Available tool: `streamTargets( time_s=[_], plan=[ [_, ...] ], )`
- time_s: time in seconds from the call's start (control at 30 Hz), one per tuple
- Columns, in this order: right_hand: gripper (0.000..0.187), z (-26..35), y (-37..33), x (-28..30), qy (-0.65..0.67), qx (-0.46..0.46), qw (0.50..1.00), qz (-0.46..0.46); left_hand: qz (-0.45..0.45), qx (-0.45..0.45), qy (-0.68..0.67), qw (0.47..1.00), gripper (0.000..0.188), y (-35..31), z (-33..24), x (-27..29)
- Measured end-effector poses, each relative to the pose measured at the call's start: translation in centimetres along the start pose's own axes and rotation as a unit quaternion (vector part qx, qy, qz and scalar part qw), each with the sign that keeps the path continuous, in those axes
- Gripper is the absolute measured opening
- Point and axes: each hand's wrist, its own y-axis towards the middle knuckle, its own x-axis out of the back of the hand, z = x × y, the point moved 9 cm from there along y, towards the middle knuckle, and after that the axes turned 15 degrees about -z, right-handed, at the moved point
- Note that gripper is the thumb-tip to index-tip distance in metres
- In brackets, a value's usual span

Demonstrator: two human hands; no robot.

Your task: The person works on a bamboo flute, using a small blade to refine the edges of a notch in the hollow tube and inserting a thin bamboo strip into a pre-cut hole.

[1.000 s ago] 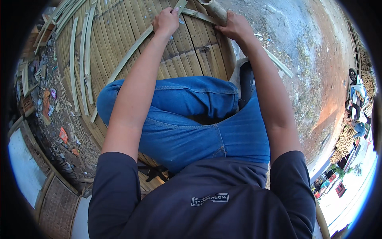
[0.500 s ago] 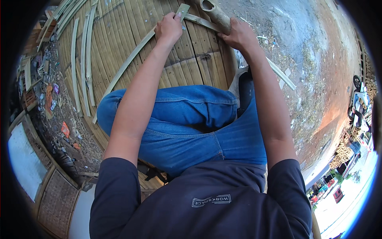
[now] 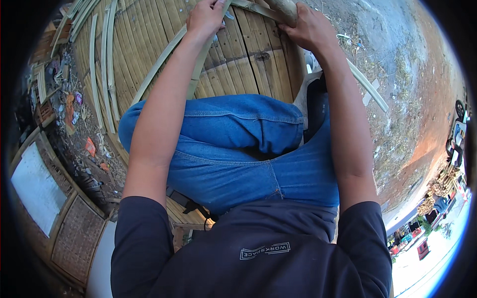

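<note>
My left hand (image 3: 206, 19), at the upper edge, is closed around a pale green bamboo strip (image 3: 197, 74). That strip runs down beside my left forearm toward my bent knee. To the right, my right hand (image 3: 312, 29) grips a thick bamboo pole (image 3: 283, 9), whose far end is cut off by the picture's upper edge. Another narrow strip (image 3: 256, 9) reaches from near my left hand to the pole. A long strip (image 3: 159, 64) slants across the bamboo-slat platform (image 3: 238, 74) on the far side of my left forearm.
Several loose bamboo strips (image 3: 105, 64) lie along the platform's left side. Litter and debris (image 3: 74, 111) cover the ground at left. Bare ground (image 3: 397, 64) stretches right, with a split strip (image 3: 367, 84) on it. My jeans-clad legs (image 3: 223, 119) are folded on the platform.
Both hands have shifted slightly upward in the picture, the left one leftward and the right one rightward. The left hand's strip now extends down toward my knee, and the pole's open end has left the view.
</note>
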Motion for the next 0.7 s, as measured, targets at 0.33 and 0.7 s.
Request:
streamTargets(
  time_s=[0.33,0.7],
  plan=[
    [0.051,-1.3,-0.4,0.5,0.038,-0.071,0.995,0.062,0.026,-0.015,0.007,1.0,0.041,-0.2,-0.6,-0.7],
    [0.05,-1.4,-0.3,0.3,0.04,-0.076,0.994,0.067,-0.009,-0.059,0.012,0.998,0.038,-0.1,-0.2,-0.6]
  ],
)
